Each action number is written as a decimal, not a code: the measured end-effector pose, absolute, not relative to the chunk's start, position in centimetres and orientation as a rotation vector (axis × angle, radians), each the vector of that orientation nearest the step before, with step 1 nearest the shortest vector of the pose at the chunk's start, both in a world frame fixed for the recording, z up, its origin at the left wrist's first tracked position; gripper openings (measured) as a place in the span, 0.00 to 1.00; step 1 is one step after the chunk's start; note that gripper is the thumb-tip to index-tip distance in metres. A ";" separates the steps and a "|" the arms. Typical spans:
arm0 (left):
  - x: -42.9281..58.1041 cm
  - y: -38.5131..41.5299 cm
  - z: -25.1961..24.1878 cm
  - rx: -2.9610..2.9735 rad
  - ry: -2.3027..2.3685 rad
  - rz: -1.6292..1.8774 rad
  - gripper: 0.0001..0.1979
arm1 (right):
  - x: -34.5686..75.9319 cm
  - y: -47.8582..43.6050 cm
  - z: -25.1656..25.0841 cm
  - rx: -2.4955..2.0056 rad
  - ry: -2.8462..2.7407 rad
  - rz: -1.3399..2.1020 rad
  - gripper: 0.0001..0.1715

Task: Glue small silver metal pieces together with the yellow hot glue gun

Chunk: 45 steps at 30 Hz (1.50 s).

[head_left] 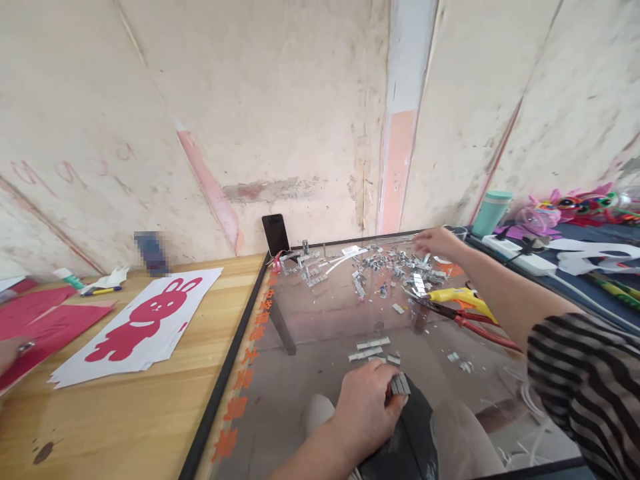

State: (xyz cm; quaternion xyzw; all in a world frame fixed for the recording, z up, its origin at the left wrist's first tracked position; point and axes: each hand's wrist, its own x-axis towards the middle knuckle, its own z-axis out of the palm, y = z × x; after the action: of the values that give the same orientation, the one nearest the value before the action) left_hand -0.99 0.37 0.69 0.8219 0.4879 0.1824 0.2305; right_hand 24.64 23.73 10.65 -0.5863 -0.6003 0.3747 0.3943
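Observation:
My left hand (367, 403) is closed near the front of the glass tabletop. Between its thumb and fingers is a small grey ribbed block (401, 384). Just beyond it lie narrow grey strips (370, 345). My right hand (436, 241) reaches to the back of the table, over the right end of a loose pile of small silver-grey pieces (385, 259). Its fingers are slightly apart, and nothing shows in them. Under my right forearm lie a yellow glue gun (457, 295) and red-handled pliers (480, 327).
A phone (276, 233) leans on the wall. On the wooden table at left are papers with a red rabbit (145, 320), red sheets (55, 327) and another person's hand (7, 353). At right stand a power strip (520, 255) and a green cup (493, 212).

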 end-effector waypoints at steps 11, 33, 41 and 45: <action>-1.0 0.3 0.6 2.204 1.331 0.570 0.11 | 24.5 21.5 12.8 -1.469 -1.661 0.860 0.15; -0.7 1.3 1.9 0.919 0.865 0.892 0.19 | 17.6 3.4 2.9 -0.829 -2.134 0.646 0.13; -0.6 1.5 1.3 0.904 0.896 0.910 0.17 | 18.4 3.0 3.3 -0.805 -2.220 0.842 0.17; -0.7 1.4 2.0 1.075 0.935 0.954 0.16 | 19.6 3.3 4.2 -0.881 -2.188 1.012 0.12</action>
State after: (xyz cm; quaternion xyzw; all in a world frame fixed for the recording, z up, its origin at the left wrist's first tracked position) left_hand -0.68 1.38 2.03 0.4739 0.4122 0.4207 0.6547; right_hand 19.65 3.33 4.25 -0.3293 -0.8175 0.3781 0.2834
